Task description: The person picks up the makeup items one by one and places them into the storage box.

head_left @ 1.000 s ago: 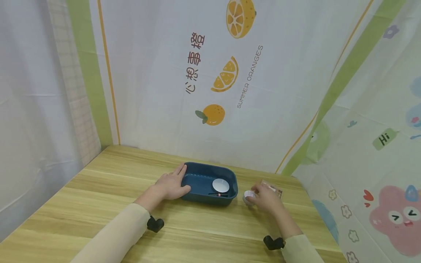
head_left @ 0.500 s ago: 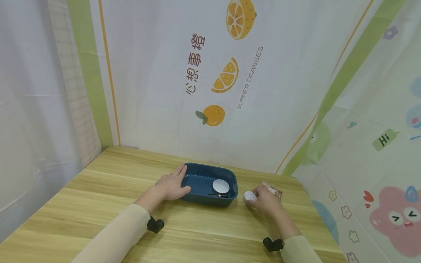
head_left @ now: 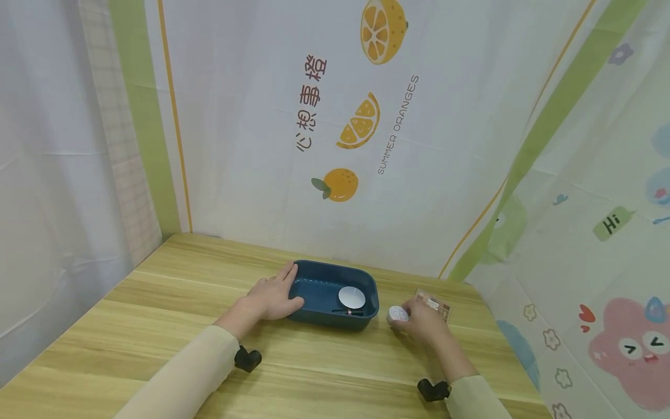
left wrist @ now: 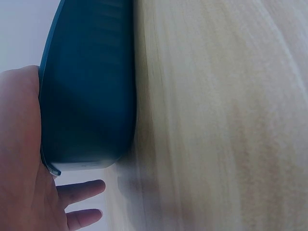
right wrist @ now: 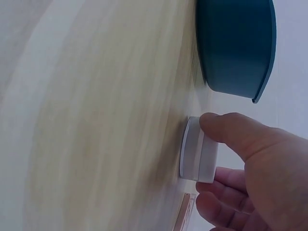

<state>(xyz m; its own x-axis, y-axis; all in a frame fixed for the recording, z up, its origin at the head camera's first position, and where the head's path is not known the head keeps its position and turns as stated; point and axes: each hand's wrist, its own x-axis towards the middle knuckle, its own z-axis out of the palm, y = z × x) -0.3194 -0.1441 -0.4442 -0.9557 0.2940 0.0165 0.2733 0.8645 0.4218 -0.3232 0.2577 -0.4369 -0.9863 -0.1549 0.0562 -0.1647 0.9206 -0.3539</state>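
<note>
A dark blue rectangular bin (head_left: 327, 321) stands on the wooden table. My left hand (head_left: 270, 297) rests on its left end, the thumb along the front side and the other fingers fairly straight at the rim. Just right of the bin, my right hand (head_left: 425, 320) pinches a small round white jar (head_left: 398, 314) by its sides, thumb against fingers. The right wrist view shows the jar (right wrist: 197, 151) as a short two-layered cylinder at the tabletop. Inside the bin are a white round disc (head_left: 352, 297) and a thin black stick (head_left: 348, 312) with a pinkish band.
Partly behind my right hand lies a flat brown-and-cream patterned box (head_left: 433, 304). A white curtain printed with oranges (head_left: 251, 174) hangs along the table's far edge, and another patterned curtain (head_left: 576, 262) is at the right. Bare wooden tabletop (head_left: 324, 372) extends in front of the bin.
The right fingers have shifted from over the jar's top to its right side, uncovering more of the lid. The left hand and the bin hold their places.
</note>
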